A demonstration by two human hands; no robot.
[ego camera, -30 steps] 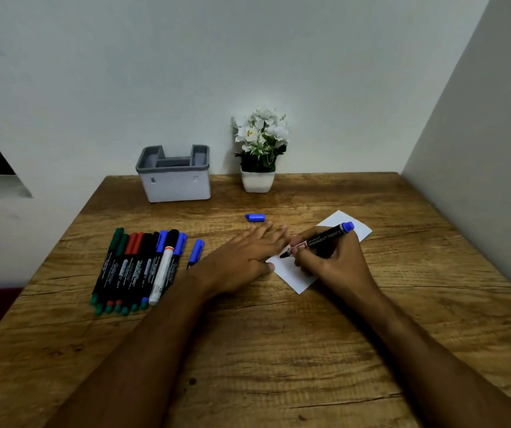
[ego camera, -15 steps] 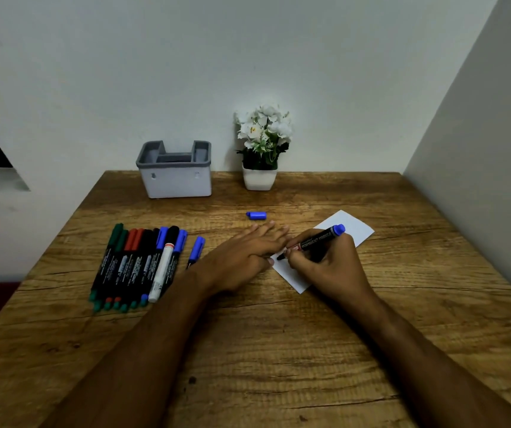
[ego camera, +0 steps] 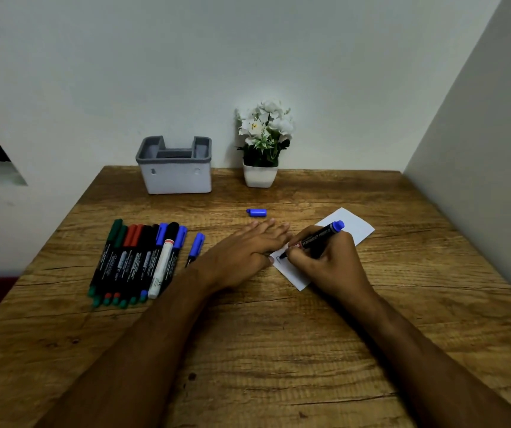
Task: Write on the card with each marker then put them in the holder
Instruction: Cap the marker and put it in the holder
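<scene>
1. Wooden desk (ego camera: 279, 350) is bounded by a wall at its far edge and another wall along its right side; its left edge is open, and bare wood is seen across the near half around the forearms.
2. At the far edge a grey holder (ego camera: 175, 168) and a potted plant (ego camera: 262, 149) are set well apart from the hands.
3. The left hand (ego camera: 242, 254) is laid flat, fingers straight and released, pressed on the left end of the white card (ego camera: 353, 225).
4. The right hand (ego camera: 331, 261) is curled round a blue-ended marker (ego camera: 319, 236), its tip touching the card just beside the left thumb.
5. A blue cap (ego camera: 256, 212) is seen just beyond the left fingertips.
6. A row of markers (ego camera: 137, 257) lies left of the left hand, one blue marker (ego camera: 195, 248) slightly apart.
</scene>
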